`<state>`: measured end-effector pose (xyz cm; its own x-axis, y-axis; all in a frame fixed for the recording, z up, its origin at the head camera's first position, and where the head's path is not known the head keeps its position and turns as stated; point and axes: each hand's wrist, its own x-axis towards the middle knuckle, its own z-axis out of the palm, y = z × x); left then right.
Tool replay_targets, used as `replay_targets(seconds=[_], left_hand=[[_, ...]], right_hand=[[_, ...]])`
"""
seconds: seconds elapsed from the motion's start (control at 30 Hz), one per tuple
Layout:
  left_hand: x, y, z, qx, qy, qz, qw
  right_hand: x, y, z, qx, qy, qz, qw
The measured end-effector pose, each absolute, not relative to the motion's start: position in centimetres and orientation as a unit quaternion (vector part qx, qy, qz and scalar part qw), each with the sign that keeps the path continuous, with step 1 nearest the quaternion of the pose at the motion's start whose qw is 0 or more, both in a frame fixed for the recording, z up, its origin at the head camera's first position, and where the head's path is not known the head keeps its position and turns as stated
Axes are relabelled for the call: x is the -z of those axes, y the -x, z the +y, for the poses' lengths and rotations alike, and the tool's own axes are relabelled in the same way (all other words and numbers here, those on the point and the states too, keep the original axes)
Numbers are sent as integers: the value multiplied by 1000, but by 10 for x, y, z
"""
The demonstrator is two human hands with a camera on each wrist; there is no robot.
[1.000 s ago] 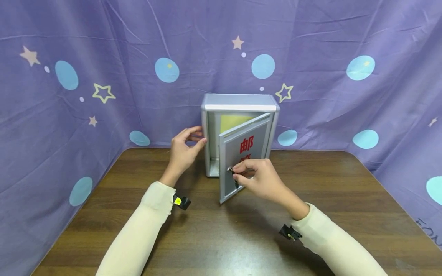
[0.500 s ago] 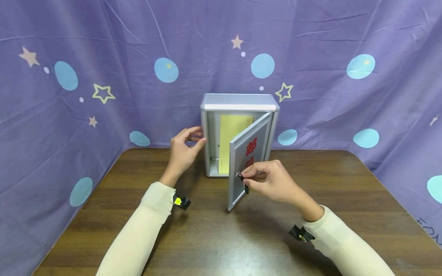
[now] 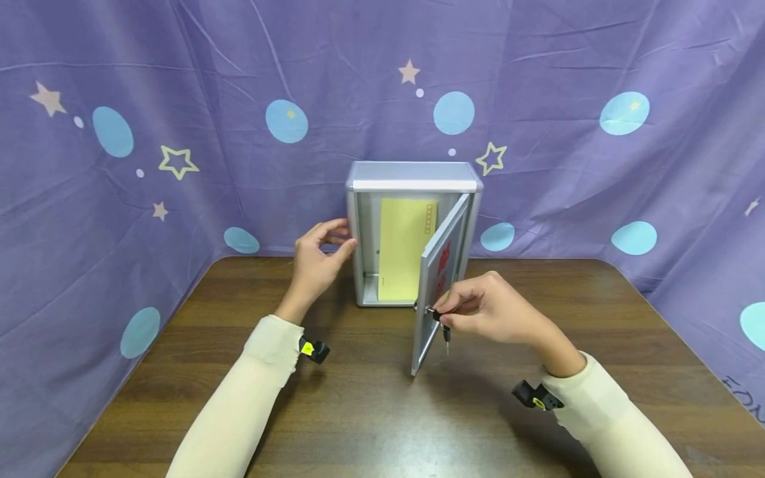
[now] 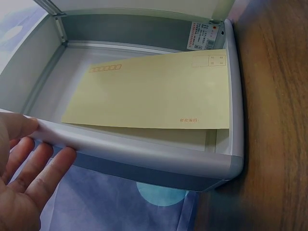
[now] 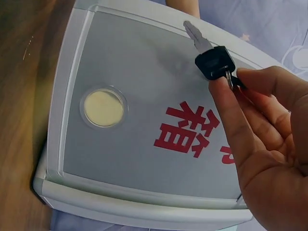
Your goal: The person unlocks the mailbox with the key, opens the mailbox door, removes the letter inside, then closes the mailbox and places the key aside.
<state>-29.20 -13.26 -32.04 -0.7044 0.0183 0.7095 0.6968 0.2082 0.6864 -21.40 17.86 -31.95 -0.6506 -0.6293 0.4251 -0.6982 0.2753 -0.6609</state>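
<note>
A grey metal mailbox [image 3: 415,174] stands on the table with its door [image 3: 439,259] swung outward on the right side. Inside leans a yellow envelope [image 3: 406,249], also plain in the left wrist view. My left hand [image 3: 319,255] touches the box's left edge, thumb on the front rim and fingers against the outer side. At the door's lock, my right hand [image 3: 493,309] pinches a key between thumb and forefinger. A second key [image 5: 204,53] with a black head hangs from it. The pinched key's blade is hidden by fingers in the right wrist view.
The wooden table [image 3: 352,411] reaches back to a purple curtain [image 3: 239,133] with stars and blue dots. Red characters [image 5: 187,130] and a round window [image 5: 103,108] mark the door's front. A printed label [image 4: 203,36] is stuck inside the box.
My right hand has moved right and toward me, swinging the door wider by the key. More of the envelope shows now. My left hand has stayed at the box's edge.
</note>
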Motion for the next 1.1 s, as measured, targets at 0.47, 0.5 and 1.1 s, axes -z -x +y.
replay_targets(seconds=[0.47, 0.5, 1.1], left_hand=[[320, 291, -131, 570, 248, -723, 302], [320, 291, -131, 570, 247, -723, 301], [332, 304, -133, 563, 237, -722, 325]], right_hand=[[321, 209, 196, -445, -406, -798, 19], [320, 209, 198, -445, -407, -797, 19], [314, 209, 217, -433, -422, -796, -5]])
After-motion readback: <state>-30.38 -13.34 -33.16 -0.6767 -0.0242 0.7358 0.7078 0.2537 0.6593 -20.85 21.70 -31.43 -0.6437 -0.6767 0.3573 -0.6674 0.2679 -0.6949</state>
